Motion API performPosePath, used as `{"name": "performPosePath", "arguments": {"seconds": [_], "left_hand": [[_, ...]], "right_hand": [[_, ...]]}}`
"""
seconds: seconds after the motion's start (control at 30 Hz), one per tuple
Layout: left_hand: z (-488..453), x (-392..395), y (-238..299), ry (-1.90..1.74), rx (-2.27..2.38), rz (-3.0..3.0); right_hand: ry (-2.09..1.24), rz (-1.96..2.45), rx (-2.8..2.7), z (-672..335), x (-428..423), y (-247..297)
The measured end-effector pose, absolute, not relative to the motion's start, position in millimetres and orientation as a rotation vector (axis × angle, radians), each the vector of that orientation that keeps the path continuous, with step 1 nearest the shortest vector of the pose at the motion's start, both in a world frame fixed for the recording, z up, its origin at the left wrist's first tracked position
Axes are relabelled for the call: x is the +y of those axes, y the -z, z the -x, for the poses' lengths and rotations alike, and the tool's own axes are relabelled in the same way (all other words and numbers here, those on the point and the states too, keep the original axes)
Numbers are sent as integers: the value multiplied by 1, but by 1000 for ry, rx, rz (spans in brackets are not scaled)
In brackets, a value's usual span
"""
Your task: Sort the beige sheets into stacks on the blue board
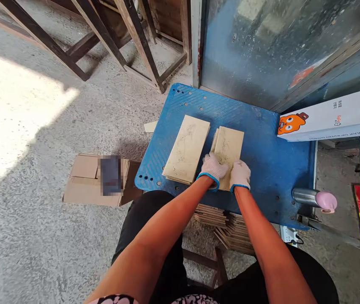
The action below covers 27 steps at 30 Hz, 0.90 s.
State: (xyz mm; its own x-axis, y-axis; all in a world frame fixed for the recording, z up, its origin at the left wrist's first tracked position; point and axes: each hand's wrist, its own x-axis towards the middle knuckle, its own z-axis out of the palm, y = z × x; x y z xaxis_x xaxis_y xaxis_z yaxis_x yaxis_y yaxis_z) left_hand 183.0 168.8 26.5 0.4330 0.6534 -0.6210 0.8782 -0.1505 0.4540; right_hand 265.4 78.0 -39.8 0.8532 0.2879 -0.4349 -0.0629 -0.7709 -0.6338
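Two short stacks of thin, pale rectangular boards lie side by side on a blue plastic table (259,169). The left stack (188,145) is fairly even, its lower sheets peeking out at the near edge. In the right stack (230,145) the top board sits slightly askew over those below. Wearing a white knit glove with a blue cuff, my left hand (213,168) grips the near left side of this right stack. My right hand (240,174), gloved the same way, is curled against its near right edge. Both sets of fingertips are partly hidden.
A steel bottle with a pink lid (306,199) lies at the table's right. Behind it rests a white box (332,116) by the glass door (246,55). More boards (235,232) are stacked under the near edge. Flattened cardboard (80,185) is on the floor at left.
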Motion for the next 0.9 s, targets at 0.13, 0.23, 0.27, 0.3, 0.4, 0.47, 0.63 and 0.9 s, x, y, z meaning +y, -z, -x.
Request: {"name": "performPosePath", "arguments": {"seconds": [0.13, 0.23, 0.27, 0.3, 0.4, 0.47, 0.63, 0.9], "left_hand": [[-184, 170, -22, 378, 1314, -1833], [-185, 173, -22, 381, 1317, -1827], [-185, 173, -23, 381, 1317, -1825], [-185, 174, -24, 383, 1314, -1820], [-185, 174, -26, 385, 1302, -1820], [-185, 173, -28, 371, 1290, -1840], [-185, 176, -29, 372, 1263, -1848], [-180, 174, -25, 336, 1236, -1879]], "right_hand": [[-642, 2533, -106, -265, 85, 37], [-662, 2576, -134, -266, 89, 38], [-665, 2579, -134, -266, 90, 38], [-666, 2582, -135, -266, 90, 38], [-662, 2585, -152, -265, 90, 36], [-659, 2582, -193, -263, 91, 32], [-727, 2638, -280, -261, 94, 17], [-584, 2987, -750, -261, 90, 11]]}}
